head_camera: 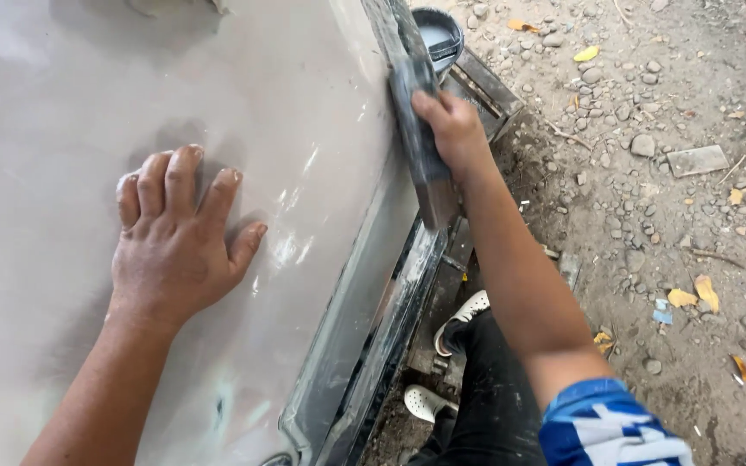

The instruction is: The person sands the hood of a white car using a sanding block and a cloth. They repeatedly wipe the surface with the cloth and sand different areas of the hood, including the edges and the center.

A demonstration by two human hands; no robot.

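A grey primed panel (62,129) fills the left, gravel ground (666,259) the right. Your left hand (174,233) lies flat and spread on the panel; your right hand (451,129) grips a long sanding block (420,147) against its right edge, below a far tub (438,34).

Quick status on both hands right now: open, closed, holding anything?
Left hand: open, fingers spread, flat on the grey car panel.
Right hand: closed around a long sanding block, pressed to the panel's edge.
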